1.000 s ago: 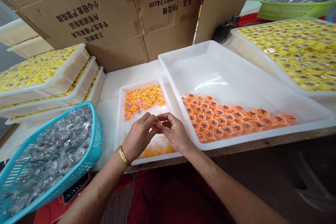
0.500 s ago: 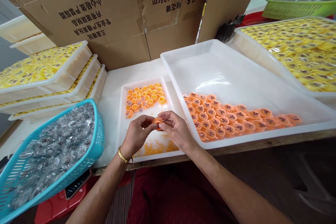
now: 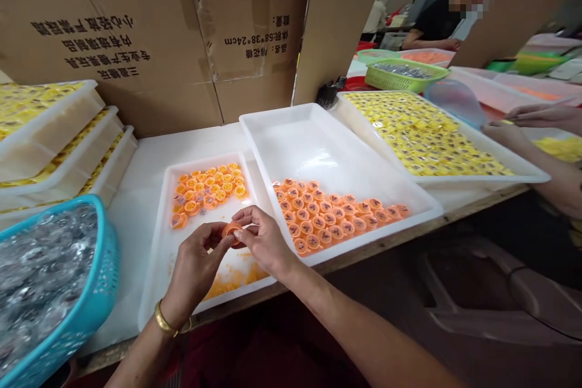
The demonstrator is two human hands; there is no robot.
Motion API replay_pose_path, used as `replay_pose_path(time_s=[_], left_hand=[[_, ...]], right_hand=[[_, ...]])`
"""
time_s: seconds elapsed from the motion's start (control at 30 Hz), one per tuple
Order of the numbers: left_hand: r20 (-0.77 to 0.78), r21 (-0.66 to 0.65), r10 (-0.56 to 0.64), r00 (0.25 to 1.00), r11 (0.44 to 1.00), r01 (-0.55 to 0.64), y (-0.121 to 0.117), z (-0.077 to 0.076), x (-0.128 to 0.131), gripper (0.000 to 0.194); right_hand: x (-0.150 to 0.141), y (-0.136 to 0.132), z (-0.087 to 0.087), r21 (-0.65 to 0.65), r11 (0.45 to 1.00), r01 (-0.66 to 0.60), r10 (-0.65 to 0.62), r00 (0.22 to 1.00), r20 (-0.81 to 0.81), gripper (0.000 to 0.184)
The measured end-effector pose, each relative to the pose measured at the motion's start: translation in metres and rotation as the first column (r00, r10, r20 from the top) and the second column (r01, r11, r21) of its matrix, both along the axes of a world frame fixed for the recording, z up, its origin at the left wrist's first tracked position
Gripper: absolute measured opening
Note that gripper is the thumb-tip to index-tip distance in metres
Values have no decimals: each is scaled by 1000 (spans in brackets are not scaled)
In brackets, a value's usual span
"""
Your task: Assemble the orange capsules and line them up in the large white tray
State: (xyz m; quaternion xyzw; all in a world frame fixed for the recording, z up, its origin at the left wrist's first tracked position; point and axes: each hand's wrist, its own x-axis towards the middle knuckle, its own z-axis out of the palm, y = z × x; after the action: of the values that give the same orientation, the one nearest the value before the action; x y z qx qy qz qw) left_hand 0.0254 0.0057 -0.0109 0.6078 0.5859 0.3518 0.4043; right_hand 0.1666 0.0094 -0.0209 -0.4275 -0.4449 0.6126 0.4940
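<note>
Head view: our left hand (image 3: pixel 194 259) and right hand (image 3: pixel 264 241) pinch a small round orange plastic cup (image 3: pixel 231 229) between their fingers — above the shallow white plastic tray (image 3: pixel 157 264); uneven pressure (we judge) could make it slip.

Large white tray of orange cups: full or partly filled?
Partly filled: orange cups cover the near part; the large white tray shows bare floor beyond.
</note>
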Motion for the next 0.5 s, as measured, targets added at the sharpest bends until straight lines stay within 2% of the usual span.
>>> replay_pose_path(time_s=[0.1,0.17,0.2,0.27,0.3,0.37,0.5], left_hand=[[57,16,8,998,1000,-9,1,6,8,45],[116,15,-17,993,1000,16,2,6,8,56],[119,18,-26,993,1000,24,2,5,6,61],[70,16,-19,997,1000,18,2,1,-1,61],[37,0,-8,999,1000,8,1,-2,-5,57],[-7,-45,17,1000,999,-17,-2,-9,-10,51],[-27,-74,38,999,996,-39,-7,-17,-15,49]], right_hand=[[22,10,14,39,999,3,-5,999,38,20],[52,31,21,104,991,86,-99,987,128,26],[71,45,22,146,975,166,-196,956,219,30],[111,78,21,191,934,301,-356,796,489,30],[128,94,19,170,932,319,-351,686,638,25],[154,120,10,118,938,326,-301,595,745,20],[167,143,-7,11,958,287,-169,530,831,10]])
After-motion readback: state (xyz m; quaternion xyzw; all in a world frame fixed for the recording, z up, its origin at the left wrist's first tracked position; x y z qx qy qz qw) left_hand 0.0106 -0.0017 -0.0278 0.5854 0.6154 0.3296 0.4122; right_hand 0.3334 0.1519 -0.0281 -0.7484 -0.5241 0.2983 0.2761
